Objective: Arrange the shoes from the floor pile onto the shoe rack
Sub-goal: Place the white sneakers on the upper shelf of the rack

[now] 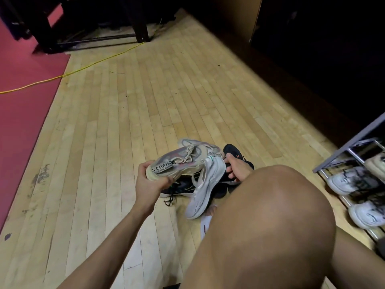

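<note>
Gripping the heel of a grey lettered sneaker (179, 161) in the closed left hand (153, 180), lifting it clear of the floor pile (200, 188) so it can travel to the shoe rack (352, 174) at the right edge of the wooden floor (145, 101). Curling the right hand (237, 170) around a second pale shoe (206, 184), apparently pairing them. Crouching close, knee (270, 215) raised, keeping pile and rack both within reach; white sneakers (350, 180) already sitting on rack shelves.

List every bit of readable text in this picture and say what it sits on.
"S CAPAC", start and end cut off: strap on the grey sneaker in the left hand.
Smaller line beneath it: too blurred to read.
Strap lettering near the right hand: too blurred to read.
Shoes on the shoe rack: no legible text.
</note>
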`<state>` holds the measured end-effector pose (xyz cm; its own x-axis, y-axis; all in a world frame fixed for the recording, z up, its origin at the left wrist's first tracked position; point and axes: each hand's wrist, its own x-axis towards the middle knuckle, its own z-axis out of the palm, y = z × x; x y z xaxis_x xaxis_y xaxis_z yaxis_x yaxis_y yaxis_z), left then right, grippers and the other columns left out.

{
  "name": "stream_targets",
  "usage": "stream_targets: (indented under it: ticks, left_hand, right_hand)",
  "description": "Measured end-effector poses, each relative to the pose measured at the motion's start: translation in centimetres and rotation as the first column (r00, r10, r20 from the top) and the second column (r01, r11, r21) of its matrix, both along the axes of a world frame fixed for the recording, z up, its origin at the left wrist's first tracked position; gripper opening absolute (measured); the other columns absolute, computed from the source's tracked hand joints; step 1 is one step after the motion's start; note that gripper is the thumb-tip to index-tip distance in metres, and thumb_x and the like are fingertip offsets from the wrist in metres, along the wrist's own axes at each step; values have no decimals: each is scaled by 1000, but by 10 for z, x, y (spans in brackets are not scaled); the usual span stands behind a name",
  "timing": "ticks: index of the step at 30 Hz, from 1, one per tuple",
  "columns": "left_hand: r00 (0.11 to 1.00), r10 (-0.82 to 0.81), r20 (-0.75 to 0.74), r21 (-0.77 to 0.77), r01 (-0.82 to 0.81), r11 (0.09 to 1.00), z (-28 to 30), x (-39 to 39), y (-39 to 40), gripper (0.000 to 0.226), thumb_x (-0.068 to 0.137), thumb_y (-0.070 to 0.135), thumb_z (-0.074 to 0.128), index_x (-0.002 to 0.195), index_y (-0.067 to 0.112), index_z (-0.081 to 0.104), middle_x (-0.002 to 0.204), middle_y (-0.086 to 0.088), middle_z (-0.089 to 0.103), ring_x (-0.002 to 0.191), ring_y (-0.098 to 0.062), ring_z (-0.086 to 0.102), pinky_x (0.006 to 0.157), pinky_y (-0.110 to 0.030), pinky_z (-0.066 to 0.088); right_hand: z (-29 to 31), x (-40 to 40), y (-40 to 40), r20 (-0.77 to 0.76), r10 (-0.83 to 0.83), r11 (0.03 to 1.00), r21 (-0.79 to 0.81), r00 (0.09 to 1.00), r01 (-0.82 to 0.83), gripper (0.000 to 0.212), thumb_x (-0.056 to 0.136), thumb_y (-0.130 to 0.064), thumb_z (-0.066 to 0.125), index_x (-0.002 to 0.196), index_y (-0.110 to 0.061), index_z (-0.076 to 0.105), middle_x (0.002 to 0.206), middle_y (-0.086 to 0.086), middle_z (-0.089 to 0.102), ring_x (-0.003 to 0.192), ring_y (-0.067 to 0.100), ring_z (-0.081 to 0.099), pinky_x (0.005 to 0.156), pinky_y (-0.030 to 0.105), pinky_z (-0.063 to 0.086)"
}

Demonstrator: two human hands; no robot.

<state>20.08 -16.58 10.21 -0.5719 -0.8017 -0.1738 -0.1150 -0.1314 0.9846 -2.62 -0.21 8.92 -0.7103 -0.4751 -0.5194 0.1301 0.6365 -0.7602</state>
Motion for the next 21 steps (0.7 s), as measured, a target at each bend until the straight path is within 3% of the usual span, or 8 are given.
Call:
stream_targets:
  ticks: [3,5,9,16,21]
  left_hand:
    - [999,3,-40,27,-2,1000,3,-14,13,65,56,6,71,116,14,48,97,-1,65,75,-12,66,57,-29,56]
    - [998,-18,-62,37,20,999,7,-26,20,67,57,8,74,118,16,47,100,-2,66,77,-10,68,61,-32,58]
    - [992,-67,-106,72,75,995,17,-56,41,69,57,10,77,118,20,47,100,-1,66,81,-14,68,69,-38,57]
    - [966,-230,-115,73,239,968,26,-114,94,68,56,10,78,116,19,47,100,-7,66,86,-19,66,76,-38,56]
    - [939,-334,-80,57,339,939,29,-139,124,77,48,19,83,116,25,48,108,-9,67,99,-26,68,88,-51,56]
  right_hand:
    - [2,-6,7,-41,-28,999,44,999,29,46,105,-42,28,107,-10,60,87,4,53,85,21,47,90,31,37]
    - [3,-11,15,-50,-26,998,50,998,28,52,105,-43,26,120,-6,60,100,9,56,94,23,48,89,31,39]
    - [15,-11,30,68,-170,980,-95,983,176,54,101,-58,30,119,-17,61,99,5,67,71,11,57,60,25,39]
    - [46,-25,61,127,-244,947,-181,961,264,57,103,-54,32,142,-14,48,113,19,71,70,19,66,44,20,46]
    - [53,-36,108,81,-339,914,-207,937,348,53,101,-51,43,135,-12,56,95,10,73,66,16,67,54,23,44]
